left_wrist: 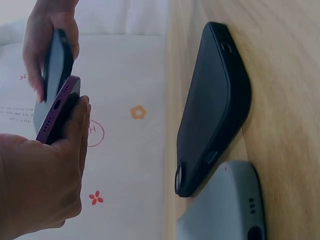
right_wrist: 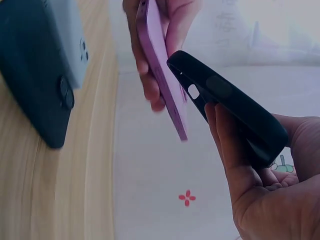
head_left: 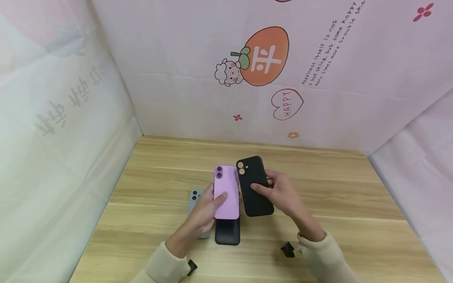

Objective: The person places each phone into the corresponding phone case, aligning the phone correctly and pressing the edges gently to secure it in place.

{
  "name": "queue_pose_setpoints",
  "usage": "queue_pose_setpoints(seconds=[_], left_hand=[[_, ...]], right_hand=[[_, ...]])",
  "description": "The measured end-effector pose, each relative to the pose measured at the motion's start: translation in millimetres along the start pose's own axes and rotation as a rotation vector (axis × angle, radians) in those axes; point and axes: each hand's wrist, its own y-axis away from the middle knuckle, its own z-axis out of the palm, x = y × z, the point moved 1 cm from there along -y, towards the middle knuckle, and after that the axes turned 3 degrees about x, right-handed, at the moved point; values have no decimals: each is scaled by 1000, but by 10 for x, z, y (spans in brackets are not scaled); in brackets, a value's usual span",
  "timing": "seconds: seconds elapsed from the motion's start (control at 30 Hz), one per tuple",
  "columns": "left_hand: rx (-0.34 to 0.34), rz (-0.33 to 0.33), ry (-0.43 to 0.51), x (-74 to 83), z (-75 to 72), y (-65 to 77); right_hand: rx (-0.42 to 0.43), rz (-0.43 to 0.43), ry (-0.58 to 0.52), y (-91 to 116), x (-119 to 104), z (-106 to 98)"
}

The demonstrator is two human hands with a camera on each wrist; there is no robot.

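Note:
My left hand (head_left: 207, 208) grips a pink phone (head_left: 228, 188) by its lower part, thumb across the back, with the two camera lenses at the top left. Close to its right, my right hand (head_left: 281, 191) holds a black phone case (head_left: 255, 196), thumb on its back and fingers underneath. The case's camera cutouts are see-through, and its hollow side shows in the right wrist view. Both are held above the table, the case tilted slightly left. Below them lies a dark phone in a black case (left_wrist: 212, 105), partly hidden by the pink phone in the head view.
A light blue-grey phone (left_wrist: 225, 205) lies beside the dark one on the wooden table (head_left: 159, 165), partly under my left forearm. Small black pieces (head_left: 288, 249) show near both sleeves. Printed white cloth (head_left: 184, 102) stands behind the table and at its sides.

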Motion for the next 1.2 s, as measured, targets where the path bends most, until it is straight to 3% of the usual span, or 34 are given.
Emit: queue_pose_setpoints(seconds=[0.27, 0.47, 0.93, 1.2], left_hand=[[-21, -14, 66, -57, 67, 9], [-41, -47, 136, -65, 100, 20], [-141, -46, 141, -45, 167, 41], [-123, -63, 158, -81, 186, 36]], right_hand=[[-15, 10, -130, -8, -33, 180], [-6, 19, -135, -7, -28, 264], [-12, 63, -187, -7, 0, 482], [4, 77, -210, 4, 49, 554]])
